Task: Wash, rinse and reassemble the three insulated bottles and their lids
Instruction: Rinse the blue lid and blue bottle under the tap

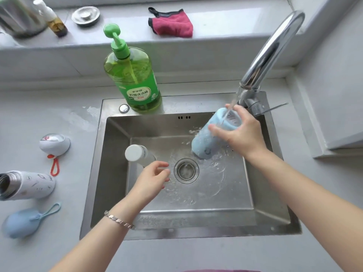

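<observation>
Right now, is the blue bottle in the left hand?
No, the right hand grips the blue bottle under the tap stream, while the left hand is over the sink.

Centre right: right hand (241, 132) grips a tilted blue bottle (206, 138) under water running from the tap (271, 52), over the steel sink (196, 218). Lower centre: left hand (153, 179), fingers loosely curled and holding nothing, beside the drain (186, 170) and a bottle standing in the basin (135, 154). Left edge, on the counter: white bottle (29, 185) lying on its side, between a white lid (55, 144) and a blue lid (21, 222)
</observation>
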The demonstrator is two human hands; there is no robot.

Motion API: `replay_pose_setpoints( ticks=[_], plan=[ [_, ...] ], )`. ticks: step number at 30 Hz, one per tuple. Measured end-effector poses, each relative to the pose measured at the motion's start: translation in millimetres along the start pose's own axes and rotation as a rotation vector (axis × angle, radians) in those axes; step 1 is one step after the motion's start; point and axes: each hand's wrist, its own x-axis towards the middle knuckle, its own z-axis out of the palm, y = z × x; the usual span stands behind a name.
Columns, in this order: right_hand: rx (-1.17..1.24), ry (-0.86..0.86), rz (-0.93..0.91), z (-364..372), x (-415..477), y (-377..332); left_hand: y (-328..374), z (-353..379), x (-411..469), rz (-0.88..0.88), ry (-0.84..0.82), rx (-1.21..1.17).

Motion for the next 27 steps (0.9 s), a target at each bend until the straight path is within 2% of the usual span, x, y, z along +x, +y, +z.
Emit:
replay_pose_setpoints(
  ticks=[4, 7, 10, 14, 19, 21, 22, 24, 26, 27],
  plan=[
    [0.231, 0.032, 0.356, -19.0, 3.2, 13.2, 20.6, 11.1, 5.7, 0.178, -0.073, -0.017],
    [0.401, -0.102, 0.602, -23.9, -1.1, 13.5, 45.4, 23.6, 10.1, 0.264, -0.205, -0.054],
    [0.557, -0.272, 0.735, -22.3, -7.7, 9.4, 65.5, 30.1, 15.2, 0.286, -0.226, -0.256],
    [0.402, -0.438, 0.650, -16.9, -8.8, 6.5, 78.7, 23.3, 23.3, 0.182, -0.173, -0.466],
    [0.298, -0.692, 0.775, -0.3, -6.8, -10.6, 84.2, 12.0, 34.4, 0.024, -0.042, -0.591],
    [0.244, -0.690, 0.758, 7.0, -5.0, -11.4, 89.7, 10.2, 36.8, -0.045, 0.046, -0.550],
    [0.185, -0.630, 0.701, 9.5, -3.8, -9.8, 92.8, 11.3, 36.9, -0.059, 0.077, -0.512],
    [0.009, -0.522, 0.461, 7.0, -3.8, -8.0, 98.7, 17.3, 35.7, -0.029, 0.126, -0.413],
    [-0.094, -0.533, 0.194, -1.2, -8.7, -7.5, 103.3, 27.7, 32.5, 0.091, 0.175, -0.231],
    [-0.105, -0.551, 0.121, -4.6, -12.2, -6.7, 105.0, 34.0, 30.5, 0.164, 0.186, -0.129]
  ],
)
